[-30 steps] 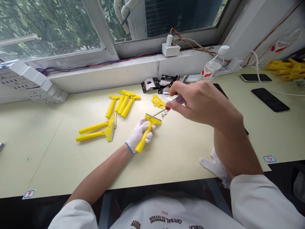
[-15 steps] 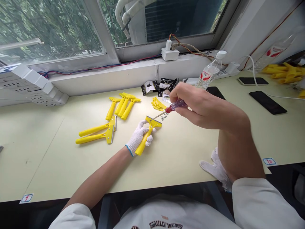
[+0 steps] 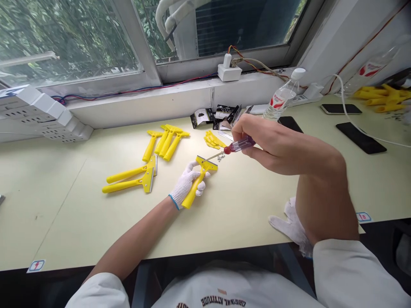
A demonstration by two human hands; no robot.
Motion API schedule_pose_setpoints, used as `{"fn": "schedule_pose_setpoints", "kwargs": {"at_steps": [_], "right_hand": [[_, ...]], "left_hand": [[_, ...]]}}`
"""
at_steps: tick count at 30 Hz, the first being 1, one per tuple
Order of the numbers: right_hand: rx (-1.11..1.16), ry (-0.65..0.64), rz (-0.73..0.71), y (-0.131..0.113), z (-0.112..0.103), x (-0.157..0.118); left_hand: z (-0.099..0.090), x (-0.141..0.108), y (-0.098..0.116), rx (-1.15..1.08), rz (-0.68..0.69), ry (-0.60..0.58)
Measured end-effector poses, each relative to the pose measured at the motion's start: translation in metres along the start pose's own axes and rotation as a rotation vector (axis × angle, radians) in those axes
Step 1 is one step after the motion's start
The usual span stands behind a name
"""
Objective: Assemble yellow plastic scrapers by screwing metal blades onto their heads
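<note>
Gloved in white, my left hand [image 3: 187, 183] is closed around a yellow scraper [image 3: 194, 191], its head pointing away from me and a blade along the far edge. My bare right hand [image 3: 266, 143] grips a screwdriver [image 3: 239, 144] with a clear purple-and-red handle. The screwdriver's tip meets the left part of the scraper head, where a screw seems to sit; the screw itself is too small to make out. Small loose screws [image 3: 221, 158] lie just beyond the head. Behind them is a pile of yellow plastic pieces [image 3: 212, 140].
Two bladed scrapers [image 3: 128, 180] and several yellow scraper handles [image 3: 171, 141] lie to the left. Black packets [image 3: 203, 117] rest by the sill, with a water bottle [image 3: 282, 99] to their right. A loose white glove [image 3: 290, 224] lies near my right forearm. Phones [image 3: 361, 137] are at the right.
My right hand has shifted slightly to the right, and the screwdriver's handle has turned in its fingers. The tip stays on the scraper head; my left hand is still.
</note>
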State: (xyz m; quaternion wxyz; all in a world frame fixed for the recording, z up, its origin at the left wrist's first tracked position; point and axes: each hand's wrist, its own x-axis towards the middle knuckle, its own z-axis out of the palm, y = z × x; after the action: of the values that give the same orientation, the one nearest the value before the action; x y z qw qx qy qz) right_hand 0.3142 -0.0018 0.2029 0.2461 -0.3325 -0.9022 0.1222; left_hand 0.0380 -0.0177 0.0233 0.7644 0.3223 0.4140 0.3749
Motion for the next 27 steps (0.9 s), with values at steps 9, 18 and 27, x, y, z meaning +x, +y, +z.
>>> {"fn": "schedule_pose_setpoints", "kwargs": {"at_steps": [9, 18, 27], "right_hand": [[-0.248, 0.226, 0.276, -0.008, 0.019, 0.011], [-0.139, 0.135, 0.096, -0.006, 0.006, 0.006], [-0.169, 0.103, 0.17, 0.008, 0.011, 0.005]], "left_hand": [[0.002, -0.002, 0.001, 0.02, -0.014, -0.008], [0.004, -0.004, 0.0, 0.05, -0.016, -0.017], [0.0, 0.0, 0.001, -0.003, -0.016, 0.012]]}}
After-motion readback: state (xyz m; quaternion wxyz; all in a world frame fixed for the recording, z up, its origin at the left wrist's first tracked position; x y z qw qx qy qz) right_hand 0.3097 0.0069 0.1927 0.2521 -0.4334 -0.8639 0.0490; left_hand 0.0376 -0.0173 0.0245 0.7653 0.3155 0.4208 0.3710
